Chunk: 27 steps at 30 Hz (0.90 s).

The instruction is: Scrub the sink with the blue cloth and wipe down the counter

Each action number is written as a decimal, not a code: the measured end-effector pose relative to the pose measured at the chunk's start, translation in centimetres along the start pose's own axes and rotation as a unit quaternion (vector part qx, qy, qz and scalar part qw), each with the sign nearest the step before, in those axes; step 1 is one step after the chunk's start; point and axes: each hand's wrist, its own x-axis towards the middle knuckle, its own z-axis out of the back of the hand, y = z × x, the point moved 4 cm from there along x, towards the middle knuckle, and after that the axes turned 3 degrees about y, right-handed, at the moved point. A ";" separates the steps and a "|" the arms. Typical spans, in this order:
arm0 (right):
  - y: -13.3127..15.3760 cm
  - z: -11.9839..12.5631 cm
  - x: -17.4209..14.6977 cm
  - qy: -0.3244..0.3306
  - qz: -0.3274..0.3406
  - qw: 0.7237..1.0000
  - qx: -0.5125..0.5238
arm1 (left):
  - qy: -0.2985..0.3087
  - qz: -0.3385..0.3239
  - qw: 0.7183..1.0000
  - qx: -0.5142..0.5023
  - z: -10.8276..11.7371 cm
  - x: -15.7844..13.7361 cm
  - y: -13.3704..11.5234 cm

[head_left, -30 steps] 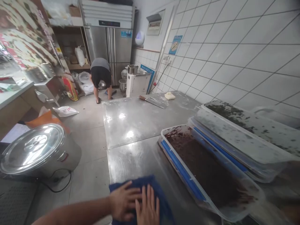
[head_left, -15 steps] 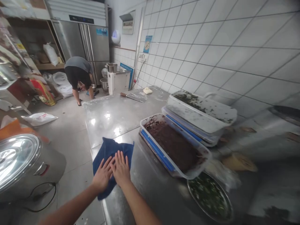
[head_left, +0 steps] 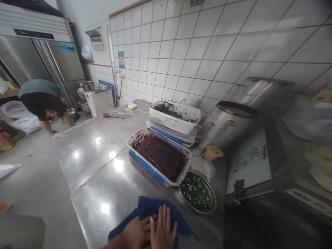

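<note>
A dark blue cloth (head_left: pixel 183 221) lies spread on the steel table (head_left: pixel 93 186) at the near edge of the view. Both hands press down on it, side by side and touching. My right hand (head_left: pixel 163 230) rests flat, its fingers stretched out and pointing away from me. My left hand (head_left: pixel 137 232) lies beside it, fingers extended toward the right hand, partly hidden behind it. Just beyond the cloth stand a tub of dark brown paste (head_left: pixel 162 157) and, to the right, a metal bowl of chopped greens (head_left: pixel 195 192).
A white tub with chopped greens (head_left: pixel 173 117) sits behind on stacked lids by the tiled wall. Farther along the table are a knife (head_left: pixel 116 115) and a piece of dough (head_left: pixel 132 105). A tall steel pot (head_left: pixel 230 121) stands right. Another person (head_left: pixel 43 100) bends over at left.
Both hands have slid the cloth along the table toward me and to the right, closer to the bowl of greens. The view has turned right. The other person stays bent over.
</note>
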 end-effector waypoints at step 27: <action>-9.7 3.5 2.8 -0.004 -0.124 0.975 0.185 | 0.087 0.119 0.880 -0.451 0.0 9.1 -1.1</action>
